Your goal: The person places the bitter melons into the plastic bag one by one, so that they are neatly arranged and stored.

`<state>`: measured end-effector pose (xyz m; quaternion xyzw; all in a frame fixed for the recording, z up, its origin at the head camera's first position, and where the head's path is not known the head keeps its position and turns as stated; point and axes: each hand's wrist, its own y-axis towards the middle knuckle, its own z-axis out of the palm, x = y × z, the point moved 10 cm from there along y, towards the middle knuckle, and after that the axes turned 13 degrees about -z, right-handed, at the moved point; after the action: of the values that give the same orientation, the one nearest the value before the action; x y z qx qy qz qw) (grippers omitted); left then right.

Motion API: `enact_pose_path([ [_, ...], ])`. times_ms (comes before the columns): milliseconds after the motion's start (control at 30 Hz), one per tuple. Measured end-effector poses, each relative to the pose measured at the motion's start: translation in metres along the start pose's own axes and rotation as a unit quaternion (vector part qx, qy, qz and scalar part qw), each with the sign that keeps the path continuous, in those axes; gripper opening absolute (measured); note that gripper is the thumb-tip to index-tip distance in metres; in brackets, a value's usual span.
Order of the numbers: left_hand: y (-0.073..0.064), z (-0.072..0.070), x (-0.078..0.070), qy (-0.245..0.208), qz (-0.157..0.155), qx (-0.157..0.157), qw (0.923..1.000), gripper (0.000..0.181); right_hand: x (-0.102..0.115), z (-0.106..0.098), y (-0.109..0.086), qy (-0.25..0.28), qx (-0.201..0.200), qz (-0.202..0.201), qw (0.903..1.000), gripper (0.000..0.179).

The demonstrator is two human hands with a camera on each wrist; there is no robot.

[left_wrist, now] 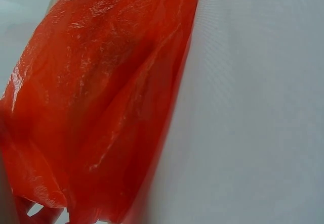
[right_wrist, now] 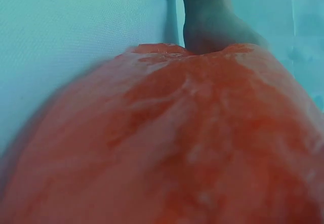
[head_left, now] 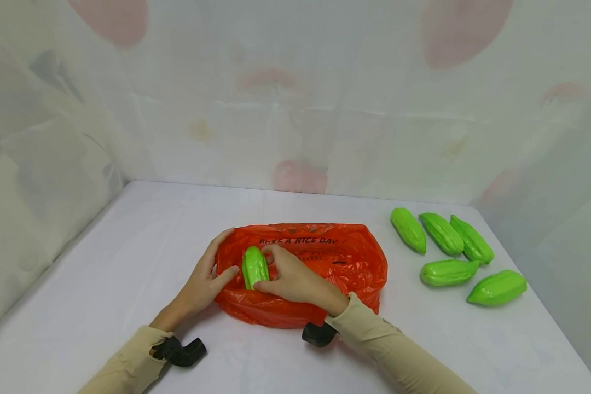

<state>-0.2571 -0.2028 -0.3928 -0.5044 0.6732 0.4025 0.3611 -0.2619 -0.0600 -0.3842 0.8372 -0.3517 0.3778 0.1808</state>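
Note:
A red plastic bag [head_left: 325, 273] with printed lettering lies with its mouth spread wide on the white table. At its left end my left hand [head_left: 207, 276] holds the rim, thumb over the inner side. A glossy green ribbed gourd [head_left: 255, 268] is inside the bag's mouth, near that hand. My right hand [head_left: 290, 276] reaches over the front rim and grips the gourd along its right side. Close up, the bag's wall fills much of the left wrist view [left_wrist: 101, 97] and hides the fingers. In the right wrist view, red plastic [right_wrist: 192, 133] covers the gourd.
Several more green gourds lie loose to the bag's right, among them one at the back [head_left: 409, 230] and one nearest the right edge [head_left: 497, 288]. The white tabletop [head_left: 143, 235] meets patterned cloth walls [head_left: 300, 137] behind and at both sides.

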Motion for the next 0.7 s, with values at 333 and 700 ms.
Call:
enact_pose_path([
  [333,-0.0007,0.0005,-0.0012,0.007,0.0,-0.002,1.0,0.073,-0.0011,-0.0013,0.0002,0.005,-0.016,-0.006,0.9998,0.064],
  [700,0.0001,0.0005,0.0009,0.01,0.002,-0.006,0.9999,0.074,-0.0005,0.0,0.0002,0.013,-0.015,-0.009,0.9998,0.062],
])
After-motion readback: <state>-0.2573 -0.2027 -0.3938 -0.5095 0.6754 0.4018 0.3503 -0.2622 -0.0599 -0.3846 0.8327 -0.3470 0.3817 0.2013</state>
